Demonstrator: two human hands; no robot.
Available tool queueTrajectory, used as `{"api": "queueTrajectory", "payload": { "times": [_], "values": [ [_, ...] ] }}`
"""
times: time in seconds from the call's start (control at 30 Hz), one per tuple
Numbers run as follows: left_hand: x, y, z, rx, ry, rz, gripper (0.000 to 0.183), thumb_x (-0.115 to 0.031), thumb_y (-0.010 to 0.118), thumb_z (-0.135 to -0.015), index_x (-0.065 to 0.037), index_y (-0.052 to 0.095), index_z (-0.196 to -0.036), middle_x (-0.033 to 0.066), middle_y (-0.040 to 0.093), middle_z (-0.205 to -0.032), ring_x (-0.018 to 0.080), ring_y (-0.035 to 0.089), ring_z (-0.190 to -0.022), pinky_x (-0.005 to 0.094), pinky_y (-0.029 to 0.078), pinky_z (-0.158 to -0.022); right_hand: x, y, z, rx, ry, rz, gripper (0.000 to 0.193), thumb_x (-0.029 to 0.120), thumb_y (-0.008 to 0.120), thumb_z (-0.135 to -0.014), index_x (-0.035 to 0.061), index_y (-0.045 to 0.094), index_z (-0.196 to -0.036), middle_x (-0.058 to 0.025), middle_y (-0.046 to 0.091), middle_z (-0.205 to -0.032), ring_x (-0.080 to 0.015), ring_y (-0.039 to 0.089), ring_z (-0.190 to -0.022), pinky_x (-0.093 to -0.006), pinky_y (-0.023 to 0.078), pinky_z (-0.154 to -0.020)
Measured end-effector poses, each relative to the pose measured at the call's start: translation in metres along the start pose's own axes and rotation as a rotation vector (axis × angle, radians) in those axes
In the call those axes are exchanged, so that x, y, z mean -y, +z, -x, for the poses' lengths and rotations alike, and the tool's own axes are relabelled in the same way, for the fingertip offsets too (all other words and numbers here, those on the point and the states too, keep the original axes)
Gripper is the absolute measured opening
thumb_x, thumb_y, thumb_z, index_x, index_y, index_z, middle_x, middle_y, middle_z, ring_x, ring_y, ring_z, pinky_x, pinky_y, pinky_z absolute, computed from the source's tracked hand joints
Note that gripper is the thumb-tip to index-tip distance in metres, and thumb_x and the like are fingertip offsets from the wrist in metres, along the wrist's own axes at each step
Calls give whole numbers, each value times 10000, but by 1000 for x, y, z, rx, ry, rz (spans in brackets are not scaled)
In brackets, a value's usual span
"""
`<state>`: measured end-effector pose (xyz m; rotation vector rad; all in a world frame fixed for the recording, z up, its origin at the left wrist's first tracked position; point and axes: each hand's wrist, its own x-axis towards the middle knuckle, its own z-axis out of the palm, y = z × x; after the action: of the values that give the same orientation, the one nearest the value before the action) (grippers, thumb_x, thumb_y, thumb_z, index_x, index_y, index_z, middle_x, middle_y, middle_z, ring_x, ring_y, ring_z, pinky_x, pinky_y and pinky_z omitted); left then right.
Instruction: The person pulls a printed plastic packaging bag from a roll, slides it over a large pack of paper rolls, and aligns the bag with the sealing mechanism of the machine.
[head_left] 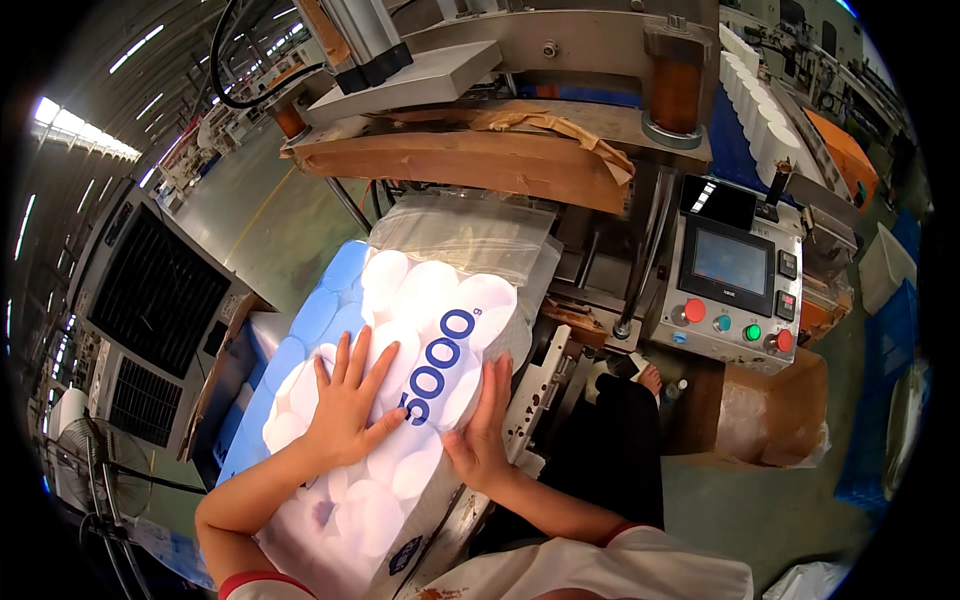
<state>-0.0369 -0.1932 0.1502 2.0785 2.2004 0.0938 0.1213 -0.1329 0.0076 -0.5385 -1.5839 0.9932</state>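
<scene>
A large plastic-wrapped package point(310, 335), printed blue and white with a pattern of overlapping rounds, lies slanted in front of me. My left hand point(350, 410) rests flat on its top with the fingers spread. Against the package's right side edge lies my right hand point(483, 425), its fingers stretched out and the thumb apart on the top face. At the far end, the package's clear film flap point(455, 235) reaches under the machine's brown-covered bar point(460, 165). What is inside the wrap is hidden.
A control panel point(728, 275) with a screen and coloured buttons stands at right, above an open cardboard box point(770, 410). White rolls point(765, 125) line a blue conveyor at the far right. At left are a large grey air cooler point(155, 290) and a fan point(95, 455).
</scene>
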Motion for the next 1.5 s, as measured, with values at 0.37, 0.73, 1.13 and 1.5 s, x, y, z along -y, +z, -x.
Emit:
{"api": "queueTrajectory", "payload": {
  "times": [0.37,0.73,1.13,1.5],
  "values": [
    [2,5,-50,-41,-5,4,732,-566,492,-905,-218,283,-1514,219,109,-1581,479,74,-1436,721,28,-1051,-22,-18,-43,-8,35,-10,885,534,449,-948,-33,55,-1501,-340,-58,-1535,-503,-49,-1427,-572,2,-1136],
    [75,-8,-63,-10,2,383,630,-521,340,-998,-202,237,-1531,108,100,-1612,261,-41,-1490,558,-79,-1129,-42,-120,-10,-19,66,98,715,447,413,-1002,-13,174,-1494,-228,157,-1558,-342,130,-1461,-425,133,-1168],
    [172,-23,32,-354,-736,679,610,-538,495,-892,-116,484,-1332,128,438,-1304,259,369,-1182,436,292,-971,-123,-186,85,-132,262,822,584,368,562,-933,47,401,-1394,-197,427,-1419,-370,348,-1355,-465,272,-1102],
    [56,-52,58,-536,-732,1142,500,-403,608,-868,-27,646,-1195,115,673,-1082,212,621,-952,324,466,-876,-132,-168,86,61,181,1028,502,269,626,-871,53,494,-1305,-160,483,-1363,-300,438,-1278,-448,281,-1089]
  ]
}}
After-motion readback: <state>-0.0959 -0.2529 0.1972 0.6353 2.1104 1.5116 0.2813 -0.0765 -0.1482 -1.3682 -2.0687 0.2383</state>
